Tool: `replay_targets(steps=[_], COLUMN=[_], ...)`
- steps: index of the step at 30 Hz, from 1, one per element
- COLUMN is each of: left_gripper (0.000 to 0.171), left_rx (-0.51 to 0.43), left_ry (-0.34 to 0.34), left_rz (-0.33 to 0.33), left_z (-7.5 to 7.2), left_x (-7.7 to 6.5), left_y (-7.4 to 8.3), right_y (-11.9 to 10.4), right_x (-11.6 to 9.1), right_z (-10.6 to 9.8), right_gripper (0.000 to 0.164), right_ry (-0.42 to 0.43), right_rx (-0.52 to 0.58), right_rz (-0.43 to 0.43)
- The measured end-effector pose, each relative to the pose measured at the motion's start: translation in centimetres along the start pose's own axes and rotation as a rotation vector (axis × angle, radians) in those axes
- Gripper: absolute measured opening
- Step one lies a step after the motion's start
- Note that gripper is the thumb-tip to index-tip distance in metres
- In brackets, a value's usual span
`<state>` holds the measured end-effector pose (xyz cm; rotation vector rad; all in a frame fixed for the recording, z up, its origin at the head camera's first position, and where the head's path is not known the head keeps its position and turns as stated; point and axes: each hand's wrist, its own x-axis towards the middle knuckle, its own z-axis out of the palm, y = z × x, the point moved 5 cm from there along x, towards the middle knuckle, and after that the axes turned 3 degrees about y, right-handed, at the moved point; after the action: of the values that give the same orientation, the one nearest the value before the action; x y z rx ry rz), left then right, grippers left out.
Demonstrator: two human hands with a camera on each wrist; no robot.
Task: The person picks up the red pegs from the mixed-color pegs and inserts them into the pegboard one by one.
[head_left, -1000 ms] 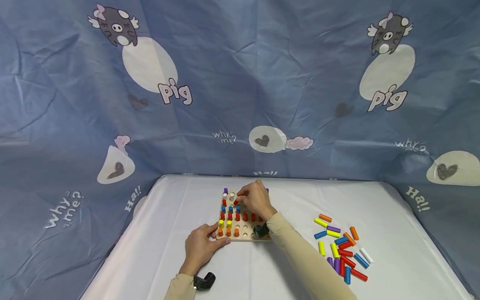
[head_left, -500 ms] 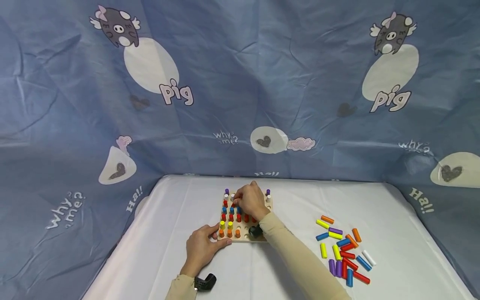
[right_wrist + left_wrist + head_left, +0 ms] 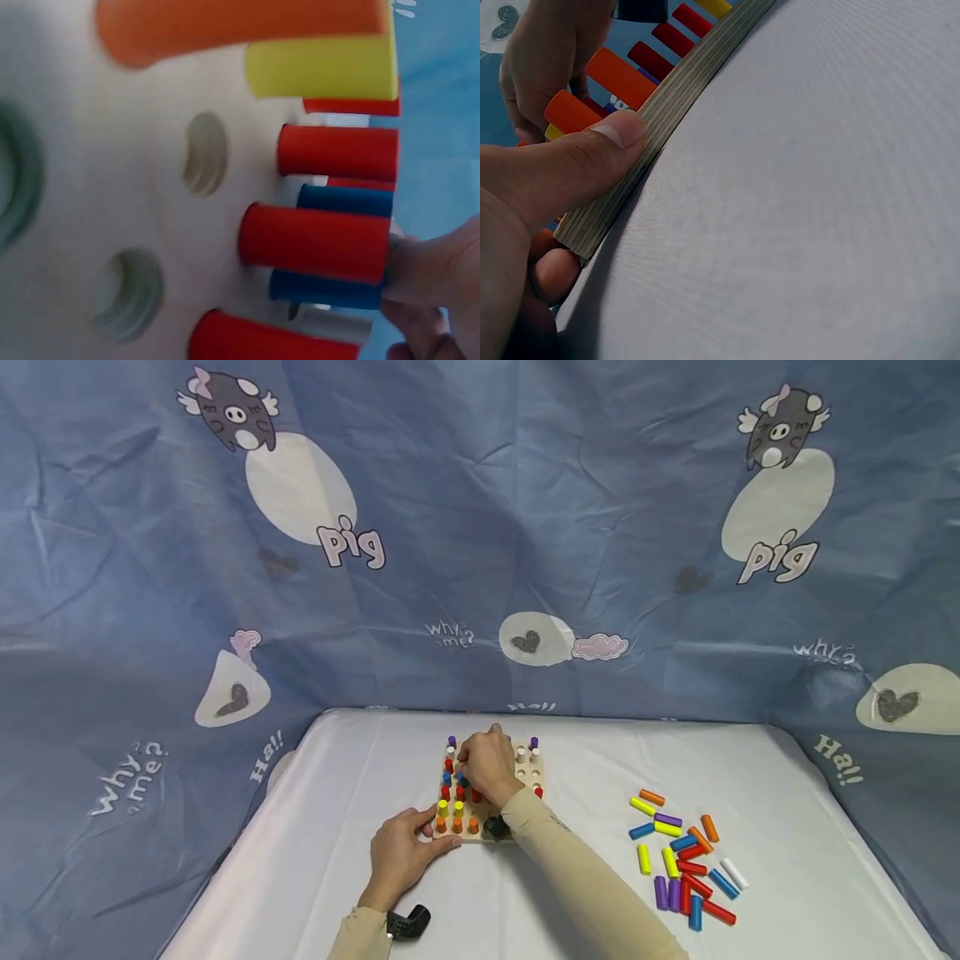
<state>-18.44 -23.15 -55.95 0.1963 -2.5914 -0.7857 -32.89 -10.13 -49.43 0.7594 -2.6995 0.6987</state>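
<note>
The wooden pegboard [image 3: 468, 837] bears upright pegs in rows of purple, white, red, blue, yellow and orange. My left hand [image 3: 399, 852] grips its near left corner, and in the left wrist view the thumb [image 3: 592, 161] lies over the edge by the orange pegs. Over the board's far left part, my right hand [image 3: 491, 768] has its fingers curled downward at a red peg in the second column, mostly hidden by the fingers. In the right wrist view that hand [image 3: 431, 277] shows behind a blue peg [image 3: 326, 289] and a red peg [image 3: 315, 241].
Loose pegs in several colours lie scattered on the white table [image 3: 585, 877] to the right, among them a white peg [image 3: 734, 873] and an orange peg [image 3: 709, 828]. A patterned blue curtain [image 3: 480, 527] surrounds the table.
My right hand has moved left over the board, bringing a red peg down to the second column. White pegs on the board's far right have come into view. My left hand has stayed put.
</note>
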Motion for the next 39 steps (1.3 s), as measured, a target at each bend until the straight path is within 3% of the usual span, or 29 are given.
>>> replay_targets(steps=[8, 19, 28, 33, 39], left_gripper=[0.07, 0.071, 0.071, 0.071, 0.072], left_rx=[-0.004, -0.008, 0.005, -0.008, 0.007], left_ry=[-0.005, 0.011, 0.011, 0.002, 0.001], left_rz=[-0.007, 0.014, 0.015, 0.002, -0.018], left_z=[-0.2, -0.1, 0.1, 0.0, -0.2], left_x=[0.0, 0.2, 0.2, 0.0, -0.3], left_y=[-0.2, 0.1, 0.1, 0.1, -0.1], right_y=[-0.6, -0.4, 0.0, 0.3, 0.6], right_x=[0.1, 0.2, 0.0, -0.3, -1.3], right_z=[-0.1, -0.5, -1.5, -1.8, -3.8], right_gripper=[0.014, 0.009, 0.007, 0.01, 0.008], right_ry=[-0.015, -0.078, -0.164, -0.139, -0.014], right_rx=[-0.077, -0.094, -0.036, 0.0, 0.08], right_rz=[0.046, 0.078, 0.022, -0.012, -0.111])
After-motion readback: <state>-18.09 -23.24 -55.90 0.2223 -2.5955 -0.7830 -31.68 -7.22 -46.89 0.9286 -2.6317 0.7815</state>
